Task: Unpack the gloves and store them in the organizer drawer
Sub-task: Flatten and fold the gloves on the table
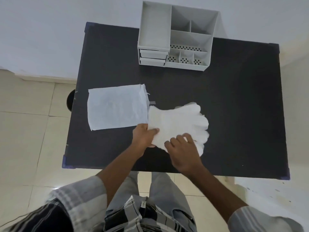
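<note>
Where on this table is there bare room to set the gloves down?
Bare patches: the table's whole right side, beyond the gloves and organizer; the band between organizer and pouch; the near-left corner. Crowded: the centre, where both hands, left and right, press on the gloves beside the pouch.

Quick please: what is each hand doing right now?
Left hand: closed, gripping the gloves at the cuff end.
Right hand: open, fingers resting on the gloves.

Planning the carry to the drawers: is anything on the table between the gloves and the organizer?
Nothing visible. The gloves lie under both hands, and only bare black table separates them from the organizer. The packaging bag sits off to the left. Both drawers look closed.
</note>
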